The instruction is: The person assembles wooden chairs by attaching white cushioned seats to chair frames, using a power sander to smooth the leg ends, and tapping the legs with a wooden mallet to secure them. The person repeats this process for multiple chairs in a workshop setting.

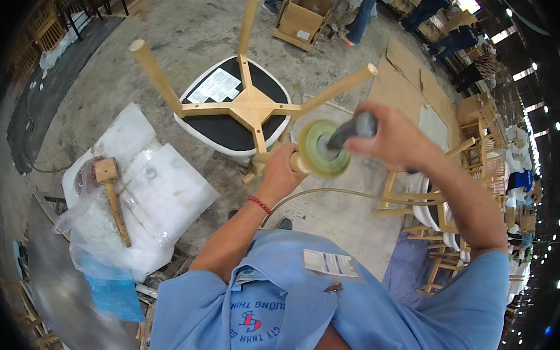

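Note:
An upturned wooden chair [253, 106] stands in front of me, its legs pointing up and its white seat with a black underside [226, 128] below. My left hand [282, 173] is wrapped round the end of the chair leg [300, 163] nearest to me. In my right hand [390, 136] is a dark-bodied disc sander [354, 130], slightly blurred. Its round yellow-green disc [322, 150] is right by that leg's tip; whether they touch I cannot tell. A thin hose [358, 191] curves across below my hands.
At left, a wooden mallet [109, 185] lies on white foam sheets [166, 201] with clear plastic. Wooden chairs [445, 210] crowd the right side. Cardboard [408, 71] covers the floor at upper right. Beyond are a cardboard box [307, 16] and several people [427, 9].

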`<state>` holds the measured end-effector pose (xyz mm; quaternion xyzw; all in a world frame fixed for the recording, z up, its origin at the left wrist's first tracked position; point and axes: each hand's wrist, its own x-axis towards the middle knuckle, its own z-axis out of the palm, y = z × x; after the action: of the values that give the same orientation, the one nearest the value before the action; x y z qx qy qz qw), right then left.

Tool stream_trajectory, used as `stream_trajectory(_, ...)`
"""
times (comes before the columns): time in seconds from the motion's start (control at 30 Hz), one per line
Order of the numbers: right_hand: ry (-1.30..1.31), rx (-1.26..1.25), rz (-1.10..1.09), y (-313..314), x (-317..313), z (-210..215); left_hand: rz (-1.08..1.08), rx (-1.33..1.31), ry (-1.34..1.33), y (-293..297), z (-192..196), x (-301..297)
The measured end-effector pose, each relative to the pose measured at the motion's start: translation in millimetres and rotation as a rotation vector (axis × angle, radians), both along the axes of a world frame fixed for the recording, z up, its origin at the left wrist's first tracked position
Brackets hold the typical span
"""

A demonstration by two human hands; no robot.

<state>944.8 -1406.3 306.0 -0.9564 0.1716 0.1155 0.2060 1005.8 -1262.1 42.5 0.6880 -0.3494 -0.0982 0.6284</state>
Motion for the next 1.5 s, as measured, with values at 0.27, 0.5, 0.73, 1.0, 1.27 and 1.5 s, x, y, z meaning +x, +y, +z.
stream_trajectory(0.27,0.010,0.073,0.049,-0.4,-11.8,11.9,-0.019,0.052,0.104,5.8,9.5,4.9)
stream_trajectory(0.5,-0.058,-0.129,-0.071,-16.0,-4.1,13.3,-0.027,0.103,0.061,9.2,12.3,7.5)
stream_trajectory(0.73,-0.176,0.299,-0.426,-105.7,-54.6,26.8,-0.319,0.020,-0.011,24.5,43.2,26.8)
stream_trajectory(1.0,-0.323,0.316,-0.523,-237.8,-71.6,19.3,-0.488,0.312,0.003,-74.9,115.0,146.3)
stream_trajectory(1.27,-0.179,0.105,0.039,-320.2,33.3,-4.7,-0.332,0.587,-0.253,-270.8,49.6,173.8)
stream_trajectory(1.5,-0.156,0.022,0.331,-330.9,103.1,-7.6,-0.088,0.254,0.055,-307.3,9.0,128.4)
